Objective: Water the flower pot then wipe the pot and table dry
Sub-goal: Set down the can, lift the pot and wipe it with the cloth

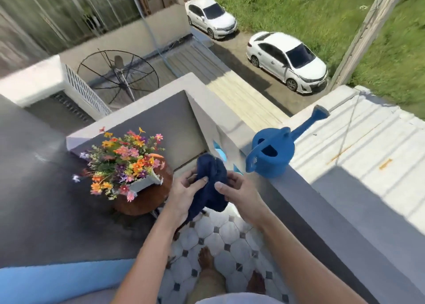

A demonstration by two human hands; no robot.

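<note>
The flower pot (146, 182) is mostly hidden under its own blooms; only a pale strip of rim shows, tilted. The round worktop (147, 200) beneath it shows just its right edge, and its legs are out of sight. The dark blue cloth (210, 184) is bunched, its lower end hidden behind the left hand (184, 194). The upper left of the frame is smeared by motion blur. Both forearms run off the bottom edge.
</note>
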